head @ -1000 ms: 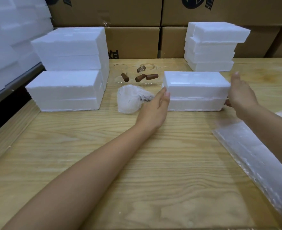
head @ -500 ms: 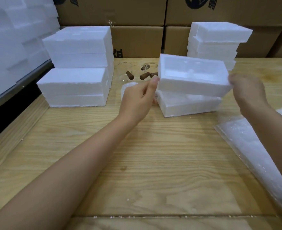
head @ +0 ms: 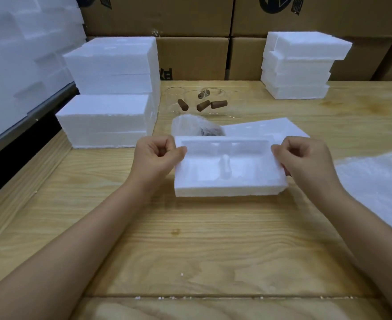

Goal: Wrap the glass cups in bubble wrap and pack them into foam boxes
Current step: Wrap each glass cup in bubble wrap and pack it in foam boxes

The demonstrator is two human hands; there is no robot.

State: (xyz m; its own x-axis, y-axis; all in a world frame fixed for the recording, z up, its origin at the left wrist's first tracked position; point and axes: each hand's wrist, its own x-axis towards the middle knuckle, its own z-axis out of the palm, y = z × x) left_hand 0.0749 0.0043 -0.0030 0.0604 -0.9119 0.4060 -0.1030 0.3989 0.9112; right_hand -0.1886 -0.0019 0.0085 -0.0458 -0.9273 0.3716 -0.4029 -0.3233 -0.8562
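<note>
I hold a white foam box half (head: 230, 181) with its moulded hollow facing up, low over the wooden table (head: 190, 239). My left hand (head: 157, 155) pinches its left end and my right hand (head: 303, 158) pinches its right end. The other foam half (head: 266, 128) lies just behind it. A cup wrapped in bubble wrap (head: 196, 124) rests behind the held half, at the left. Several clear glass cups with brown handles (head: 202, 103) stand further back. A sheet of bubble wrap (head: 379, 188) lies at the right.
Closed foam boxes are stacked at the back left (head: 112, 93) and back right (head: 298, 65). Cardboard cartons (head: 190, 56) line the far edge. More foam (head: 17, 54) piles up at the far left, beyond the table's left edge.
Both hands lifted the top foam half off the box, turned it hollow side up and brought it toward me. The lower half stayed on the table behind.
</note>
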